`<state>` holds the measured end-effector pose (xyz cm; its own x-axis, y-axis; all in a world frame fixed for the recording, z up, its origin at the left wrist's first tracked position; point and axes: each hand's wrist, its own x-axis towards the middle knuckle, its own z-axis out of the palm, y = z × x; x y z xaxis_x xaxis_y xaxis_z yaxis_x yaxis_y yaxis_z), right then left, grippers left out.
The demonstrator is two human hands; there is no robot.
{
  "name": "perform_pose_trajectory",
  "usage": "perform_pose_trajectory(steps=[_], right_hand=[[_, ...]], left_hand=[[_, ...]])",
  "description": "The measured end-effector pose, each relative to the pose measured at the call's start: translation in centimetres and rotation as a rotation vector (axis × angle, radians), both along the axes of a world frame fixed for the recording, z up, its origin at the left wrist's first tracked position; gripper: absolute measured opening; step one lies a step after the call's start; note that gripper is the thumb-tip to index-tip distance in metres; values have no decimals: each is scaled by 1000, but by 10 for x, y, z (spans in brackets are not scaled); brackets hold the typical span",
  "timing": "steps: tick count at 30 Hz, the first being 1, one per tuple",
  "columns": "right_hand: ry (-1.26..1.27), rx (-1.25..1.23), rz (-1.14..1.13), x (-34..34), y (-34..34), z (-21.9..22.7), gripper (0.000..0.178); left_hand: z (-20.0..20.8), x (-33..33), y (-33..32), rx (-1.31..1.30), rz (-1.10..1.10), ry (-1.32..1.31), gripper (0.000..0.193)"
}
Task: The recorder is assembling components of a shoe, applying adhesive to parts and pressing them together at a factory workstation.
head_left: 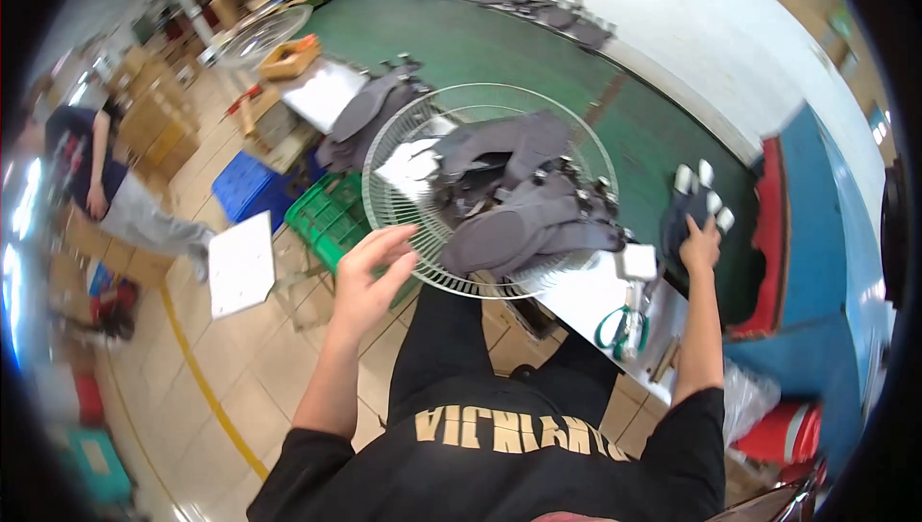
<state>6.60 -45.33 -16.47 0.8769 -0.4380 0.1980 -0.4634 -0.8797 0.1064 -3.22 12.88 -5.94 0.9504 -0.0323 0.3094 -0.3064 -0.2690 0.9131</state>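
Note:
A round wire basket (377, 234) stands in front of me, heaped with dark grey padded pieces (495, 234) that carry small black fittings. Just off its near left rim is my left hand (370, 272), thumb and fingers apart and nothing between them. Over on the right, my right hand (702, 242) has its fingers on a small bundle of dark pieces with white ends (684, 212), lying on the green work surface (461, 42). How firmly the fingers grip it is partly hidden.
Green-handled scissors (622, 328) and a white block (638, 262) lie on the light ledge near me. More grey pieces (375, 104) rest beyond the basket. Left are a green crate (331, 219), a blue bin (252, 186) and another person (106, 171). A blue panel (816, 224) borders the right.

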Motion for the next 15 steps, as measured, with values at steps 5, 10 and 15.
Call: perform_pose_trajectory(steps=[5,10,15], right_hand=[[-157,-6,226,-35,-23,1,62],[-329,278,419,-69,11,23,65],[-452,649,608,-110,53,35,57]], left_hand=[[-14,72,-6,279,57,-235,35],[-51,164,1,488,139,-127,38],[-80,208,1,487,107,23,37]])
